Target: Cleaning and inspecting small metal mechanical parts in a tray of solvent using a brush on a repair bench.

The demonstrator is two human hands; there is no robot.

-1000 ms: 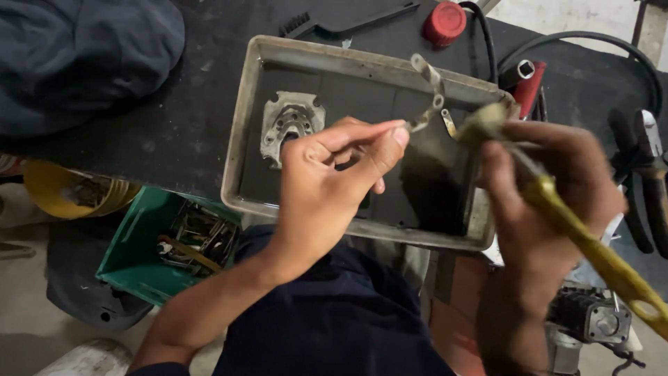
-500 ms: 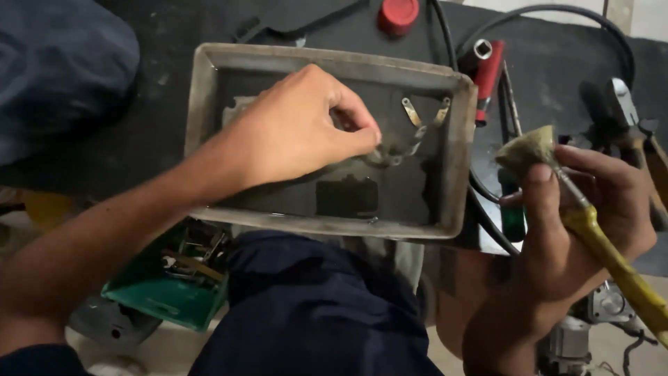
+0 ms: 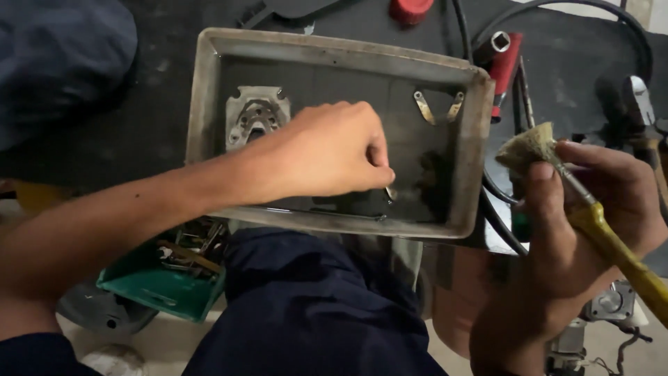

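Small part (image 3: pixel 390 193) is pinched by left hand (image 3: pixel 334 157) low in tray (image 3: pixel 209 90), in dark liquid; brush (image 3: pixel 557 167) is clamped in right hand (image 3: pixel 591 230) beside tray. Part best lifted steadily, drips kept inside.

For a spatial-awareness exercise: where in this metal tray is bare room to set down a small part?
Inside the tray, the dark floor between the perforated metal plate and the two small clips is bare. The near side is crowded by the left hand.
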